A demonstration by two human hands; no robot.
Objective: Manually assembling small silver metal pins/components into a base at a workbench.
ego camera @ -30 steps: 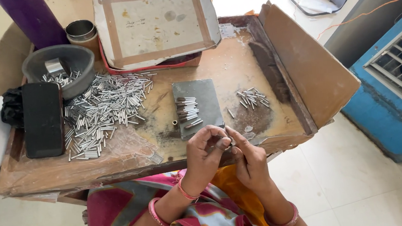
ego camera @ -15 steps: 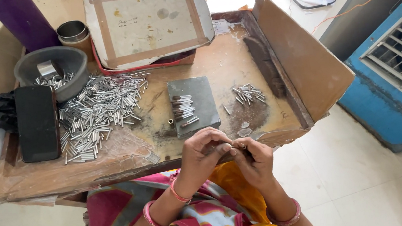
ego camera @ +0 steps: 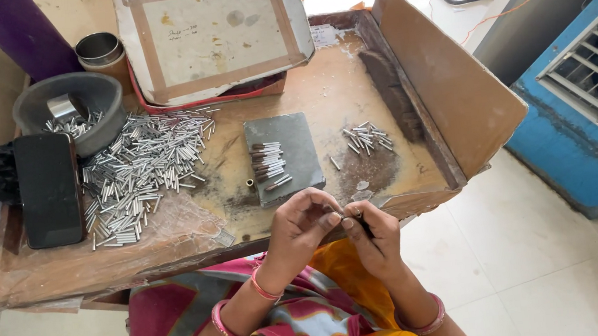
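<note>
Pale tiled floor (ego camera: 545,253), blue grilled panel (ego camera: 589,108) right, worn wooden table (ego camera: 65,263).

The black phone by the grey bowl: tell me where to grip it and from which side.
Take the black phone by its two long edges, fingers coming straight down from above. It lies flat, and metal pins crowd its right edge, so pinch near the clearer lower half.

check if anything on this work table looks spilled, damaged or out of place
Mostly orderly. The small metal tubes lie in a loose, sprawling heap beside the grey bowl, some scattered. A single brass piece sits alone by the grey block. The table's surface is stained and peeling.
</note>
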